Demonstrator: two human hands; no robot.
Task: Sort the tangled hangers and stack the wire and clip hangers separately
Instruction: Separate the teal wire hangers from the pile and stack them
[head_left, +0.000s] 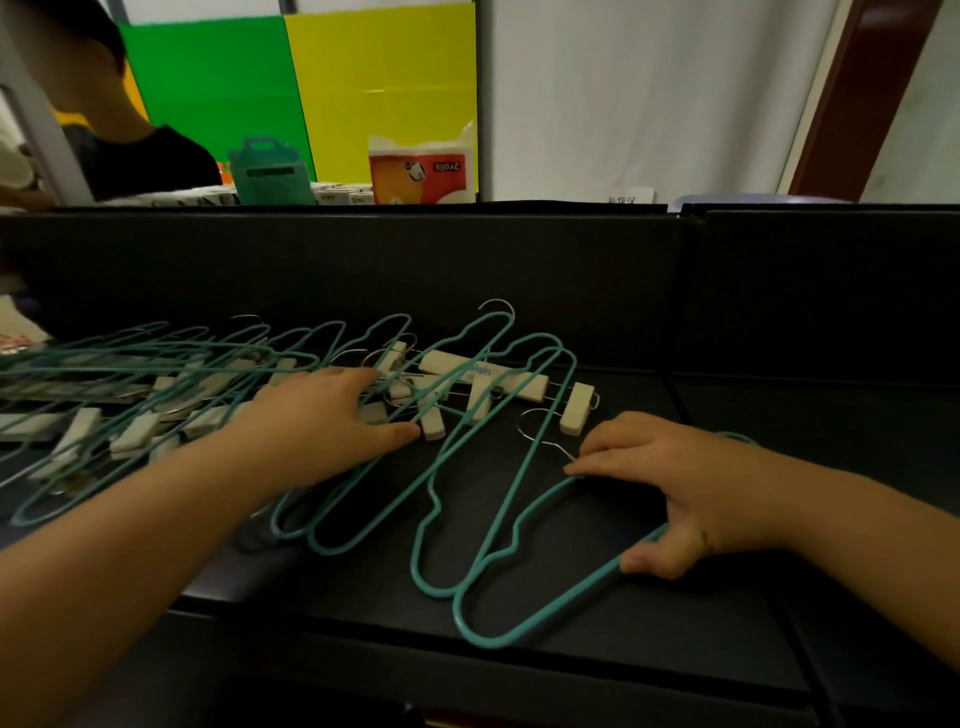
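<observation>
On black matte tabletop (597, 613), tangled pile of teal wire hangers and white clip hangers (171, 395) spreads left. Left hand (322, 415), fingers straight, presses the pile; right hand (675, 488) pinches nearest teal wire hanger (524, 592). Best slide it free slowly. Green/yellow panels (311, 88) behind.

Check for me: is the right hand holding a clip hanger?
No, the right hand grips a teal wire hanger, fingers at its neck.

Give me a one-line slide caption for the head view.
Right hand grips a teal wire hanger while left hand rests on the tangled pile of wire and clip hangers.
</observation>
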